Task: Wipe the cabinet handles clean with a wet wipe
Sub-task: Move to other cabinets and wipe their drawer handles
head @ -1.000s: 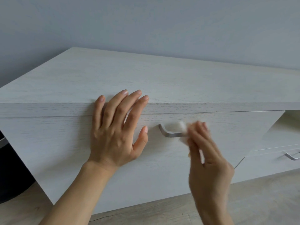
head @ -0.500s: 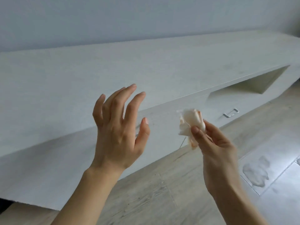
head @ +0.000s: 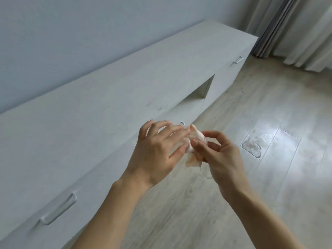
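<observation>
A crumpled white wet wipe is held in mid-air between both hands, above the floor in front of the cabinet. My right hand pinches it between thumb and fingers. My left hand touches its left side with thumb and fingertips. The long white low cabinet runs from lower left to upper right. One metal handle sits on the near drawer at lower left. A second handle peeks out just behind my left fingers. A third handle is on the far end.
An open shelf recess breaks the cabinet front midway. Pale wood-look floor lies to the right, with a shiny wet-looking patch. Curtains hang at the top right. A grey wall stands behind the cabinet.
My right hand drew the wipe off the near handle and away from the cabinet. My left hand left the drawer front and came to the wipe. The view swung right along the cabinet.
</observation>
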